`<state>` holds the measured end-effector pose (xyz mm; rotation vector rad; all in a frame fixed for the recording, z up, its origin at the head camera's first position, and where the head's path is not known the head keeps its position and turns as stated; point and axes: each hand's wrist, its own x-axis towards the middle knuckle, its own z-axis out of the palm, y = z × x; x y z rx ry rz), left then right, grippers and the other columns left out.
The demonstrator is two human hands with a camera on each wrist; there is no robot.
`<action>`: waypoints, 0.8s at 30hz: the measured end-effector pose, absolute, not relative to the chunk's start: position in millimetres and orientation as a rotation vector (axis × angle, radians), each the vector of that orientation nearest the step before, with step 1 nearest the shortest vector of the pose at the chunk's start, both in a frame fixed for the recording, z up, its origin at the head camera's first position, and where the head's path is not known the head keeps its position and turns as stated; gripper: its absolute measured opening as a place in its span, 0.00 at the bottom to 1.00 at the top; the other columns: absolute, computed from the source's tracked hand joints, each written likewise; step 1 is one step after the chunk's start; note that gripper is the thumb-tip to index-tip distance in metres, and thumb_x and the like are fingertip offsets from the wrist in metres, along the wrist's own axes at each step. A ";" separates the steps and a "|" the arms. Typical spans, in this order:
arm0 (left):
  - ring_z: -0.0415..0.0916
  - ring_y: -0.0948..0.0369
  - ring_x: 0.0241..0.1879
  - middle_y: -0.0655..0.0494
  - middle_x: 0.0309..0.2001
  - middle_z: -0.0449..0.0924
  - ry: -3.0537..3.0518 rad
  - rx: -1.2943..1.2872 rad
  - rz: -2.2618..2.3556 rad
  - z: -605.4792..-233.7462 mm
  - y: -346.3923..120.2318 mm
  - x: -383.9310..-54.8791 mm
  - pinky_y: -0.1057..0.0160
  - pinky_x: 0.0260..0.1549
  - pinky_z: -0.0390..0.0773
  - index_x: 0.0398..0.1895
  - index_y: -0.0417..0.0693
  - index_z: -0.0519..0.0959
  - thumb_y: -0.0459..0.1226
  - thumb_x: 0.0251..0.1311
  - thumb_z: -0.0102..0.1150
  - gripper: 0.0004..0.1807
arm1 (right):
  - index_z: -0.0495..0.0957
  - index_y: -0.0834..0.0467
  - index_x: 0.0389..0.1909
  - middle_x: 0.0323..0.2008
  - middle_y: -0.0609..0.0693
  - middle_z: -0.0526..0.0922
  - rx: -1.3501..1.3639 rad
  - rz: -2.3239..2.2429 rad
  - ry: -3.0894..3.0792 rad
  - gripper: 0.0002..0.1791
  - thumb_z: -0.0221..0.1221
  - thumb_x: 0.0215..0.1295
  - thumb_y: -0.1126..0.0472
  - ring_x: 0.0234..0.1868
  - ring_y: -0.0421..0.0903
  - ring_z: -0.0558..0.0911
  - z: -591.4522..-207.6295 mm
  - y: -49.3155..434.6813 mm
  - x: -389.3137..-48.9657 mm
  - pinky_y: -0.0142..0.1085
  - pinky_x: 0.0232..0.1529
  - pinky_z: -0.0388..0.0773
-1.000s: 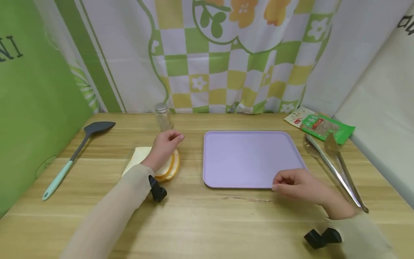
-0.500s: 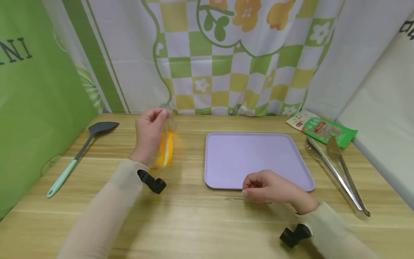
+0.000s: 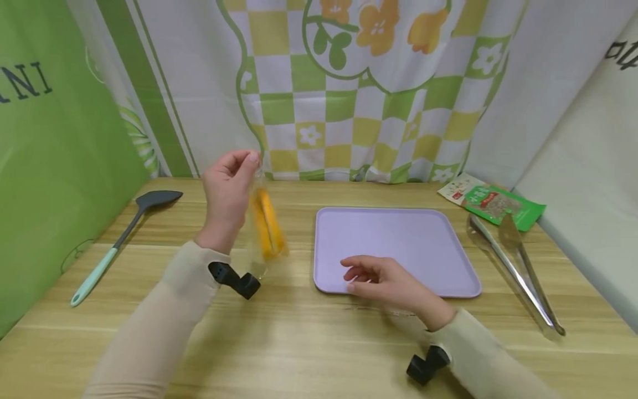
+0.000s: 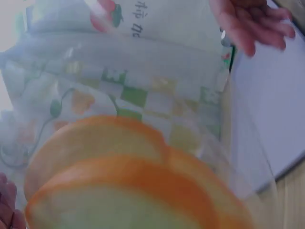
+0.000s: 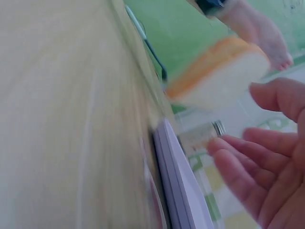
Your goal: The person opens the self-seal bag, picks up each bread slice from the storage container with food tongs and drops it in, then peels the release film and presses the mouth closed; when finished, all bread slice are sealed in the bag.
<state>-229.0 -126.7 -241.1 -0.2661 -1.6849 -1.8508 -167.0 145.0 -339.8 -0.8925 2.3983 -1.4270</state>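
Observation:
My left hand [image 3: 226, 191] pinches the top of a clear plastic bag [image 3: 256, 260] and holds it up above the table. Inside the bag hang bread slices [image 3: 269, 224] with orange-brown crusts, seen edge-on in the head view. The left wrist view shows the slices [image 4: 119, 191] close up through the film. My right hand [image 3: 386, 282] hovers over the front left edge of a lilac tray [image 3: 389, 235], fingers loosely bent with nothing between them. In the right wrist view its fingers [image 5: 257, 162] are spread apart from the bread [image 5: 224, 71].
A spatula [image 3: 122, 238] with a mint handle lies at the left. Metal tongs [image 3: 518, 274] and a green-and-white food packet [image 3: 493, 200] lie at the right. A glass shaker jar [image 5: 198, 137] stands at the back, mostly hidden in the head view. A patterned curtain [image 3: 349, 122] hangs behind the table.
My left hand has taken hold of the bagged bread and lifted it off the table. My right hand has moved left along the tray's front edge, its fingers opening a little.

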 end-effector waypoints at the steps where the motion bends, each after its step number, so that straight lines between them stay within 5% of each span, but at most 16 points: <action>1: 0.74 0.63 0.30 0.64 0.25 0.80 -1.670 -0.282 -1.853 -239.0 -124.1 -227.6 0.68 0.34 0.74 0.27 0.45 0.82 0.33 0.58 0.60 0.04 | 0.69 0.69 0.58 0.43 0.61 0.81 -0.899 -1.469 2.383 0.25 0.60 0.61 0.62 0.43 0.45 0.80 -339.8 141.0 -166.2 0.31 0.43 0.77; 8: 0.75 0.64 0.31 0.64 0.26 0.80 -1.595 -0.414 -1.839 -228.6 -108.2 -220.9 0.66 0.40 0.76 0.27 0.44 0.82 0.31 0.58 0.59 0.05 | 0.59 0.66 0.66 0.56 0.67 0.73 -0.808 -1.859 2.301 0.35 0.61 0.58 0.67 0.53 0.57 0.77 -339.7 116.4 -167.3 0.33 0.48 0.76; 13: 0.74 0.64 0.31 0.63 0.26 0.80 -1.605 -0.421 -1.820 -224.9 -102.5 -217.3 0.66 0.38 0.75 0.28 0.40 0.81 0.31 0.59 0.58 0.05 | 0.58 0.65 0.66 0.57 0.67 0.70 -0.633 -2.209 2.151 0.32 0.57 0.61 0.70 0.52 0.44 0.78 -339.0 106.8 -184.9 0.32 0.49 0.76; 20: 0.75 0.62 0.33 0.59 0.27 0.80 -1.574 -0.412 -1.861 -225.9 -98.7 -210.3 0.66 0.39 0.76 0.27 0.46 0.81 0.31 0.59 0.58 0.05 | 0.74 0.64 0.49 0.37 0.45 0.82 -0.500 -2.607 2.015 0.12 0.53 0.65 0.69 0.41 0.39 0.80 -326.3 93.6 -204.4 0.32 0.46 0.76; 24: 0.76 0.62 0.32 0.60 0.26 0.81 -1.481 -0.426 -1.917 -227.0 -95.8 -208.1 0.64 0.40 0.76 0.26 0.46 0.81 0.29 0.59 0.57 0.07 | 0.76 0.57 0.33 0.27 0.44 0.82 -0.441 -2.737 1.912 0.08 0.52 0.64 0.71 0.33 0.40 0.80 -320.0 91.1 -209.7 0.30 0.40 0.77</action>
